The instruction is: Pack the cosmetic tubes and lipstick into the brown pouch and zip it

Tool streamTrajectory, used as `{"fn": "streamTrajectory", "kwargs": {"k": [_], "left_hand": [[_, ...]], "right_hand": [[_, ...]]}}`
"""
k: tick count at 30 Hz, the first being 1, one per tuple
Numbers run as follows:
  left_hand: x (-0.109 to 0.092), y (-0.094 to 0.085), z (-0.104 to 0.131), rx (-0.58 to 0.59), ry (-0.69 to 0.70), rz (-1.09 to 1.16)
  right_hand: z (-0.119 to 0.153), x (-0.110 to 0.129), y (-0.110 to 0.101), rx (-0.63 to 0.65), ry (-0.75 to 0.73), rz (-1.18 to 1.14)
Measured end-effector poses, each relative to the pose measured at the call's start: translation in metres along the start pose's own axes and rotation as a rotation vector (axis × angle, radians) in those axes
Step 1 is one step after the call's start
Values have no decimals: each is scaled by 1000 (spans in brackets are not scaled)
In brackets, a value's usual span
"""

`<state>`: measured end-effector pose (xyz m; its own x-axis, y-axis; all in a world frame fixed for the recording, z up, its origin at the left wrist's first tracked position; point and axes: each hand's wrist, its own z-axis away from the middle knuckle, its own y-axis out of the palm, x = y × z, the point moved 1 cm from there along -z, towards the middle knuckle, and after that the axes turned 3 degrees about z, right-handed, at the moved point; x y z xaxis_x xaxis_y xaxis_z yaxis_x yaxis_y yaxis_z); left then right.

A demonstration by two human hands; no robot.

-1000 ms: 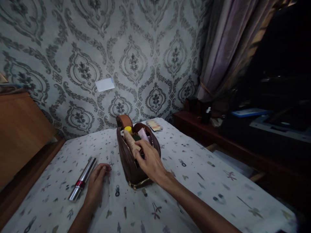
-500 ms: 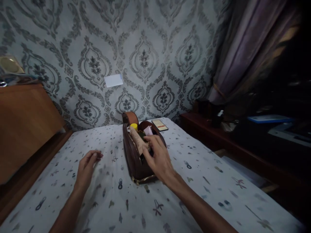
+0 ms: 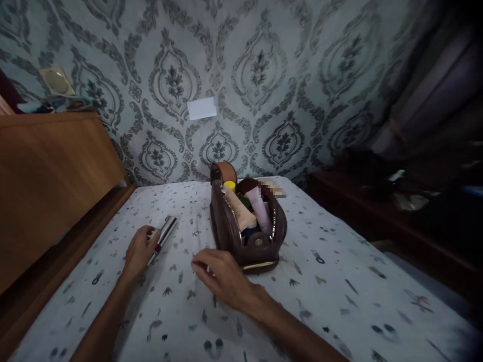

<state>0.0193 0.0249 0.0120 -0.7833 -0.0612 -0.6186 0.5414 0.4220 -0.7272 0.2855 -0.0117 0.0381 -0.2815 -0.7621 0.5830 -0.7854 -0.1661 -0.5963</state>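
Observation:
My left hand (image 3: 141, 249) is closed around a slim silver stick with a dark stripe and a red band (image 3: 164, 235), tilted just over the bed. To the right, my right hand (image 3: 222, 276) is loosely curled, its fingertips and thumb drawn together, with nothing visible in them. It is in front of a brown zip bag (image 3: 226, 236), whose top gapes wide. Inside the bag are a beige tube (image 3: 239, 208), a pale pink tube (image 3: 259, 208) and something with a yellow cap (image 3: 230, 186). Lower contents are hidden.
A patterned white sheet (image 3: 181, 311) covers the bed. Behind the bag lies a partly blurred phone (image 3: 273, 187). A wooden cabinet (image 3: 56, 186) borders the left side, a dark red ledge (image 3: 332, 196) the right. The papered wall (image 3: 249, 100) rises at the back.
My right hand has come out of the bag and down to its near side. The silver stick now shows in my left hand, which held nothing visible before. The view has shifted left.

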Motion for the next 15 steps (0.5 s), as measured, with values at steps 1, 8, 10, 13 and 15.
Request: {"fn": "streamTrajectory", "kwargs": {"k": [1,8,10,13,15], "left_hand": [[-1,1,2,36,-21,-57],[-9,0,5,236,-73,-196],[-5,-1,3,257,-95,-147],[-1,2,0,222,-133,97],[-7,5,3,193,-210,393]], "right_hand": [[-2,-3,8,35,74,-32],[-11,-7,55,133,427,-267],[-11,-11,70,132,542,-462],[-8,-22,92,118,698,-861],[-4,-30,102,47,723,-1005]]}}
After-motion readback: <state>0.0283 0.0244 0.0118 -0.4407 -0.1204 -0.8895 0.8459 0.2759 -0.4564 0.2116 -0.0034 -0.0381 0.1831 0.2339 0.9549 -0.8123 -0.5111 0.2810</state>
